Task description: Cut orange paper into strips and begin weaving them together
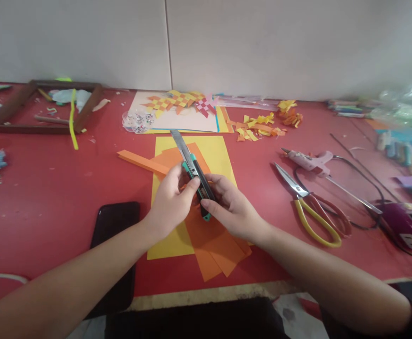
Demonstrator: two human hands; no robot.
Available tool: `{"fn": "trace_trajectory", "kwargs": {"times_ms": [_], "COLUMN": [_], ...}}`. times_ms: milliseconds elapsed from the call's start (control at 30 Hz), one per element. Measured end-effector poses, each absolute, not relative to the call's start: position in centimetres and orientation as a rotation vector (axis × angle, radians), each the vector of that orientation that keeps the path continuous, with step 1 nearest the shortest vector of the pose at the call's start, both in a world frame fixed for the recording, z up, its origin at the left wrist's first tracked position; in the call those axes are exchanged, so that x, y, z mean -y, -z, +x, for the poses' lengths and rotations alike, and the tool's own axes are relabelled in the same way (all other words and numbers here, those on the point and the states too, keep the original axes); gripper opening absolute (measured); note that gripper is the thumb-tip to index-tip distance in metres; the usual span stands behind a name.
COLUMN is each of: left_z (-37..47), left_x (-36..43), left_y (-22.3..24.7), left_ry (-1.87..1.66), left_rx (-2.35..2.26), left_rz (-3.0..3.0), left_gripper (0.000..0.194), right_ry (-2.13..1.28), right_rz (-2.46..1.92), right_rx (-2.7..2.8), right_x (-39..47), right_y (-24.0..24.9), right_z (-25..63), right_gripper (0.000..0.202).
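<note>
Black-and-teal utility knife is up in both hands, dead ahead. Hands together, both wrapped on it: right hand around the tail half, left hand farther up, thumb on top of the body. Can't tell how hard either presses. Long axis runs away and leans left: tail near-right, tip far-left. Left hand is the one nearer the blade, which is well extended, bare grey metal; no fingers visible on it. Beneath: loosely fanned orange sheets over a yellow sheet, with an orange strip sticking out left. Farther back, past the tip: white sheet carrying woven paper pieces.
</note>
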State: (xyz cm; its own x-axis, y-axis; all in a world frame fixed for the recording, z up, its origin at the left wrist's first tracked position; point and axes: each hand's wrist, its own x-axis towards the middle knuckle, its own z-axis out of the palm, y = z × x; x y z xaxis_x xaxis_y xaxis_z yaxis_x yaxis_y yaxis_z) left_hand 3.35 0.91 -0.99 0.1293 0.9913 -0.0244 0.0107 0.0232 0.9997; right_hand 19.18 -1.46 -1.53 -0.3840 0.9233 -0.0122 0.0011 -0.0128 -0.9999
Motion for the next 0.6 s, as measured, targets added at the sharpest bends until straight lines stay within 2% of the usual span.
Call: {"fn": "trace_trajectory", "kwargs": {"times_ms": [267, 500, 600], "left_z": [3.2, 3.1, 2.8], "left_x": [-0.7, -0.6, -1.2], "left_y": [0.6, 0.7, 0.5], "left_ry": [-1.121, -1.037, -1.204], "left_rx": [-1.115, -0.898, -0.870], "left_rz": [1.273, 1.116, 0.939], "left_gripper": [0.020, 0.026, 0.023], "right_ry": [-1.411, -1.639, -1.637], "right_rz": [-1.042, -1.121, -1.161], "right_rx": [1.626, 1.257, 1.278], "right_x": [1.8, 1.4, 1.2], "right_y": [1.3, -0.2, -0.3], "right_z": [19.1, 19.7, 20.1], "right_gripper": [0.038, 0.017, 0.026]}}
